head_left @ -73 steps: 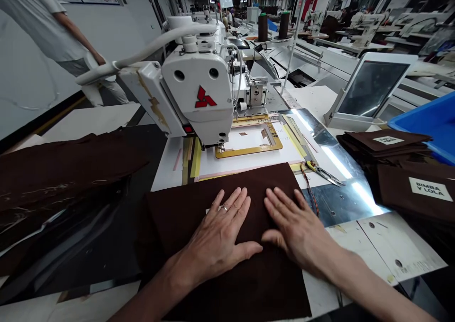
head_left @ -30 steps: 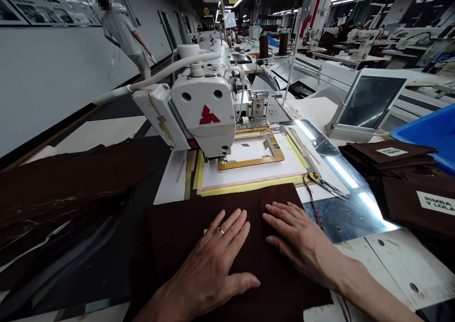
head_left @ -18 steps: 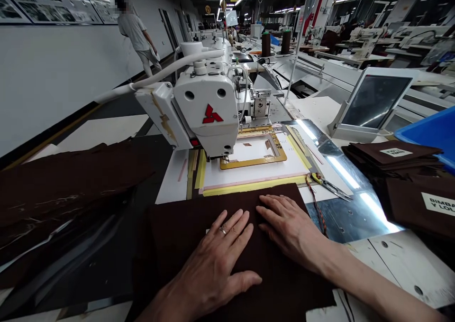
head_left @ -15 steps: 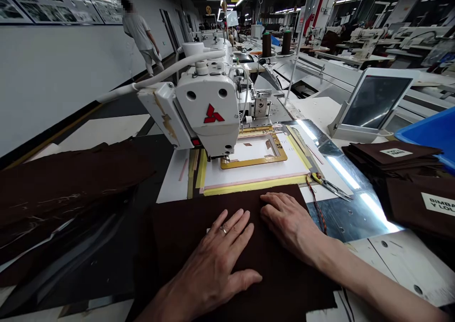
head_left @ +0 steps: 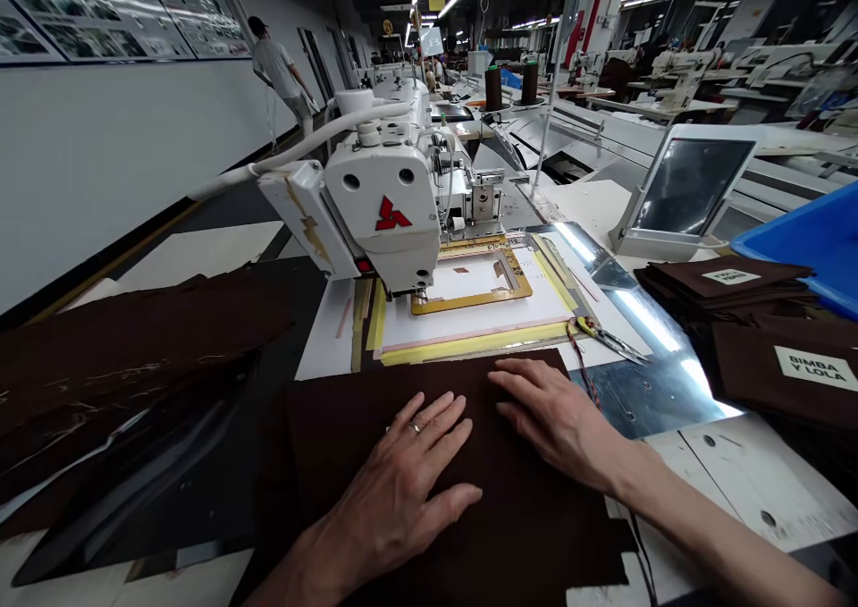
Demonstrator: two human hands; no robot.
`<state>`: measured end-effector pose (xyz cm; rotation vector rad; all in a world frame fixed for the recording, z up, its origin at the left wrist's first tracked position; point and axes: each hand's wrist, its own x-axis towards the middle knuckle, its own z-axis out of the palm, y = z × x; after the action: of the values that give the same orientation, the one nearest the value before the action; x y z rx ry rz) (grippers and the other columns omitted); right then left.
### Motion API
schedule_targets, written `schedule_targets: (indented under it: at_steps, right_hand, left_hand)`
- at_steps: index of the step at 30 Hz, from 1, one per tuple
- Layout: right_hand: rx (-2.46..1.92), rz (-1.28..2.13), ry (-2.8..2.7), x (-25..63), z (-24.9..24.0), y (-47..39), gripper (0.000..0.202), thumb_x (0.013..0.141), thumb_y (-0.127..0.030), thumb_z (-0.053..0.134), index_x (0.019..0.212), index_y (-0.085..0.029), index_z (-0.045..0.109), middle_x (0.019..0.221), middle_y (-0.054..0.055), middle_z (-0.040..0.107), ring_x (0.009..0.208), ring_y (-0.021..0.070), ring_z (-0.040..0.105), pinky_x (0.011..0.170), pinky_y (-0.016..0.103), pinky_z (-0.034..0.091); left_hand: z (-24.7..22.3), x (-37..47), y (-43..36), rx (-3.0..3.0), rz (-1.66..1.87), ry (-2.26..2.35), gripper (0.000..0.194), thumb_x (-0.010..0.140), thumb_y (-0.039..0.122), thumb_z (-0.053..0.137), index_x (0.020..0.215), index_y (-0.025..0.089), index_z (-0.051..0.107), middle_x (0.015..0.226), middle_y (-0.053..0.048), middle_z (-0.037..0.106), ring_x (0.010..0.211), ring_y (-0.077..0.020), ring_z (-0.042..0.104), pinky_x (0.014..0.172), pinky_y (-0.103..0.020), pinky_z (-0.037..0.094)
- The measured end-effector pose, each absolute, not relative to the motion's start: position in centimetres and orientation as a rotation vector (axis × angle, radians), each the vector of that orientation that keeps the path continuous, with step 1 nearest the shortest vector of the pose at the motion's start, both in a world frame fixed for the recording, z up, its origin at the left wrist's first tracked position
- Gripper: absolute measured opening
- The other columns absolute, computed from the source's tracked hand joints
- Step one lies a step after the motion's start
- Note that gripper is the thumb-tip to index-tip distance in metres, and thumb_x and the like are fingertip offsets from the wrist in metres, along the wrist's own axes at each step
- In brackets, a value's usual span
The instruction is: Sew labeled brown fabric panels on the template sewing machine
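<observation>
A dark brown fabric panel (head_left: 523,526) lies flat in front of me, its far edge close to the sewing machine's work plate. On its middle rests my left hand (head_left: 408,482), palm down, fingers stretched and thumb apart, a ring on one finger. Farther right, near the far right corner of the panel, my right hand (head_left: 553,410) lies with its fingers extended on the cloth. Past the panel stands a white sewing machine (head_left: 382,205) with a red emblem. Beneath its head sits a yellow-brown clamp frame (head_left: 479,303) on a white, yellow-taped template (head_left: 429,343).
Yellow-handled thread snips (head_left: 607,337) lie right of the template. Brown pieces with white labels (head_left: 814,367) are stacked at the right by a blue bin (head_left: 804,240) and a screen (head_left: 693,187). More brown fabric (head_left: 134,339) lies left. A person (head_left: 281,75) is by the wall.
My right hand's fingers have spread slightly on the panel. The left hand stays almost in place. The view has shifted a little, and the person by the wall has moved farther off.
</observation>
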<state>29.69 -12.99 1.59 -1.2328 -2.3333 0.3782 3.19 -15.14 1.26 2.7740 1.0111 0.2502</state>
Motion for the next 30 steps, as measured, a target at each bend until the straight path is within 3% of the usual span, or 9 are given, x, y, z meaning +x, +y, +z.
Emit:
schedule_targets:
  at_steps: [2, 6, 10, 14, 17, 23, 30]
  right_hand:
    - [-1.22, 0.291, -2.427, 29.0, 1.2, -12.9, 0.039, 0.102, -0.023, 0.05, 0.14, -0.021, 0.052, 0.143, 0.013, 0.055, 0.126, 0.0307, 0.054, 0.103, 0.051, 0.049]
    - [-1.193, 0.206, -2.452, 27.9, 0.3, -12.7, 0.019, 0.103, -0.021, 0.048, 0.112, -0.019, 0.065, 0.132, 0.013, 0.061, 0.121, 0.0305, 0.056, 0.103, 0.052, 0.047]
    - [-1.148, 0.246, -2.398, 27.7, -0.1, -13.0, 0.014, 0.102, -0.013, 0.046, 0.101, -0.017, 0.06, 0.122, 0.013, 0.063, 0.112, 0.0278, 0.059, 0.098, 0.05, 0.048]
    - [-1.038, 0.432, -2.322, 27.5, 0.6, -14.0, 0.008, 0.1, -0.013, 0.05, 0.1, -0.018, 0.055, 0.116, 0.01, 0.063, 0.108, 0.0246, 0.059, 0.097, 0.046, 0.049]
    - [-1.019, 0.537, -2.24, 27.2, 1.4, -14.8, 0.007, 0.098, -0.013, 0.052, 0.101, -0.019, 0.054, 0.115, 0.009, 0.061, 0.107, 0.0231, 0.058, 0.096, 0.042, 0.05]
    - [-1.075, 0.634, -2.2, 27.8, 2.9, -16.4, 0.008, 0.098, -0.013, 0.053, 0.099, -0.02, 0.057, 0.121, 0.009, 0.061, 0.109, 0.0226, 0.058, 0.098, 0.041, 0.049]
    - [-1.347, 0.204, -2.086, 32.6, 1.7, -16.1, 0.016, 0.103, -0.023, 0.051, 0.116, -0.021, 0.061, 0.123, 0.01, 0.062, 0.111, 0.0243, 0.059, 0.097, 0.04, 0.049]
  left_hand:
    - [1.3, 3.4, -15.1, 2.758, 0.276, 1.017, 0.054, 0.099, 0.033, 0.059, 0.149, 0.02, 0.047, 0.159, -0.009, 0.042, 0.148, -0.0285, 0.037, 0.123, -0.054, 0.032]
    - [1.6, 3.8, -14.8, 2.717, 0.332, 1.051, 0.043, 0.1, 0.031, 0.058, 0.142, 0.021, 0.055, 0.152, -0.007, 0.052, 0.144, -0.0267, 0.044, 0.122, -0.052, 0.034]
    - [2.0, 4.7, -14.6, 2.659, 0.435, 1.092, 0.03, 0.099, 0.028, 0.059, 0.128, 0.022, 0.064, 0.14, -0.006, 0.063, 0.135, -0.0257, 0.054, 0.119, -0.05, 0.039]
    - [2.5, 6.0, -14.2, 2.656, 0.495, 1.118, 0.019, 0.098, 0.021, 0.057, 0.115, 0.018, 0.065, 0.118, -0.006, 0.069, 0.115, -0.0235, 0.062, 0.113, -0.048, 0.042]
    - [2.6, 6.9, -13.7, 2.682, 0.457, 1.105, 0.014, 0.096, 0.013, 0.053, 0.103, 0.017, 0.064, 0.103, -0.006, 0.065, 0.101, -0.0224, 0.061, 0.106, -0.047, 0.046]
    - [1.8, 7.6, -13.0, 2.661, 0.509, 1.105, 0.019, 0.1, 0.013, 0.046, 0.094, 0.018, 0.063, 0.098, -0.006, 0.062, 0.095, -0.0226, 0.056, 0.089, -0.042, 0.049]
    - [1.4, 6.7, -12.9, 2.386, 0.737, 1.031, 0.016, 0.102, 0.013, 0.05, 0.097, 0.02, 0.063, 0.094, -0.003, 0.066, 0.089, -0.0185, 0.057, 0.087, -0.038, 0.046]
